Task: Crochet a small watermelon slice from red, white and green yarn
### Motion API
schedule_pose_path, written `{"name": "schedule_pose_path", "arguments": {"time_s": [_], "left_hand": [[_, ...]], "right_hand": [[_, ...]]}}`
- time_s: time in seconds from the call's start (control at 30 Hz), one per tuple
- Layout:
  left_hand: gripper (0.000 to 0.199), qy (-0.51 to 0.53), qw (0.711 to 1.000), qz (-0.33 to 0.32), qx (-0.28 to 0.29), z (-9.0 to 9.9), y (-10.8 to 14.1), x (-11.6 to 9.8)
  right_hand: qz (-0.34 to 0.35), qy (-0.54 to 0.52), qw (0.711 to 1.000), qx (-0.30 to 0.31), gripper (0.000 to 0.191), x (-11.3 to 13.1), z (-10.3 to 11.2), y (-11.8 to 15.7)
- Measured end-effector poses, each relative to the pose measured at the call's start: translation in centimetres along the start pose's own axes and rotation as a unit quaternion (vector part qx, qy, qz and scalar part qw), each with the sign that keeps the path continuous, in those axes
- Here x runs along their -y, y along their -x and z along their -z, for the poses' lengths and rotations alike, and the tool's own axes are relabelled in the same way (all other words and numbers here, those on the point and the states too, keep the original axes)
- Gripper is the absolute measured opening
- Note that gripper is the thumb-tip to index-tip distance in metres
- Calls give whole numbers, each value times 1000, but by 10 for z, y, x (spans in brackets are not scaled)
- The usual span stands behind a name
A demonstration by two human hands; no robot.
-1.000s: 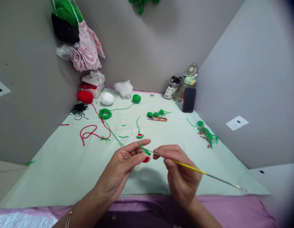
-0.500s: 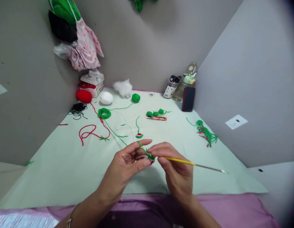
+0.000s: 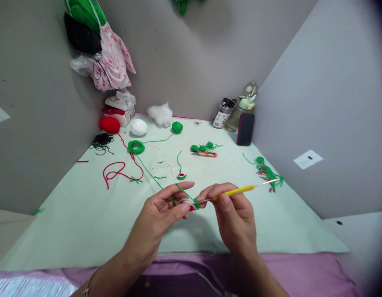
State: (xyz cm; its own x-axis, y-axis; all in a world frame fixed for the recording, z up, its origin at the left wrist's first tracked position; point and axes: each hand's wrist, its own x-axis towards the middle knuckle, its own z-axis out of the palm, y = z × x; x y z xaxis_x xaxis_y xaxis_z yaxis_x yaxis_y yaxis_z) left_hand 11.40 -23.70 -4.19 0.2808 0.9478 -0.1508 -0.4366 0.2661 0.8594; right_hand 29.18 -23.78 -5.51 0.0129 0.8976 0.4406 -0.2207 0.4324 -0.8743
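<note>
Between thumb and fingers, my left hand [image 3: 161,212] pinches a small crochet piece [image 3: 193,207] in red, white and green. Green yarn [image 3: 185,192] runs over my raised left index finger down to the piece. My right hand [image 3: 232,210] grips a crochet hook [image 3: 240,191] by its yellow handle. The hook's thin metal end meets the green edge of the piece, and its other metal end points up to the right. A finished-looking red, white and green crochet piece [image 3: 181,176] with a green tail lies just beyond my hands.
Behind lie a green yarn coil [image 3: 136,147], a green ball [image 3: 177,127], white yarn [image 3: 138,127], red yarn [image 3: 109,124] and stuffing [image 3: 160,114]. Orange thread snips [image 3: 206,154] sit by small green balls [image 3: 202,148]. A phone [image 3: 245,129] leans near a bottle [image 3: 235,117]. Yarn scraps [image 3: 271,173] lie right.
The hook has swung so its far end points up instead of down to the right. My right hand has turned and shifted slightly right; the crochet piece now shows more red.
</note>
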Motion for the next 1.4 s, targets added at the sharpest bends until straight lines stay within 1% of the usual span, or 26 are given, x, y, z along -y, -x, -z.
{"name": "schedule_pose_path", "arguments": {"time_s": [0.07,0.17,0.3,0.47,0.53,0.6,0.67,0.7,0.73,0.77,0.83,0.93,1.03,1.1,1.23,1.3,1.4], "left_hand": [[29,-1,1000,-5,0,1,0,0],[30,-5,1000,-12,-3,1,0,1],[31,-18,1000,-18,-17,1,1,3],[30,-50,997,-52,-28,2,1,8],[30,-62,995,-67,-38,1,1,10],[31,-57,995,-71,-44,-1,1,11],[33,-43,996,-67,-44,-3,1,12],[35,-35,996,-65,-45,-4,1,12],[37,-30,997,-63,-46,-4,1,12],[39,-26,997,-58,-47,-4,1,12],[40,-21,998,-48,-45,-3,1,11],[36,-23,999,-40,-29,-1,1,8],[36,-38,998,-41,-28,2,1,2],[35,-42,998,-39,-17,3,1,-2],[36,-30,998,-21,52,3,-2,-9],[34,-22,998,-18,54,4,-3,-10],[30,-31,999,-30,27,6,-4,-10]], "right_hand": [[24,35,999,11,19,2,1,3],[78,98,992,28,22,5,2,7],[143,169,974,52,25,8,4,9],[193,235,949,83,28,9,5,9],[221,282,929,86,27,9,4,9],[252,354,896,87,28,8,2,10],[281,412,863,85,36,5,2,13],[294,422,853,86,39,3,3,14],[301,419,852,89,42,1,3,15],[300,404,860,89,44,-1,4,17],[278,354,890,74,43,-4,4,18],[228,270,935,40,35,-4,2,17],[198,204,958,45,26,1,-3,13],[186,170,965,72,25,3,-4,9],[170,136,968,121,25,6,-1,5],[163,146,968,126,23,7,2,4],[166,164,964,128,22,7,5,4]]}}
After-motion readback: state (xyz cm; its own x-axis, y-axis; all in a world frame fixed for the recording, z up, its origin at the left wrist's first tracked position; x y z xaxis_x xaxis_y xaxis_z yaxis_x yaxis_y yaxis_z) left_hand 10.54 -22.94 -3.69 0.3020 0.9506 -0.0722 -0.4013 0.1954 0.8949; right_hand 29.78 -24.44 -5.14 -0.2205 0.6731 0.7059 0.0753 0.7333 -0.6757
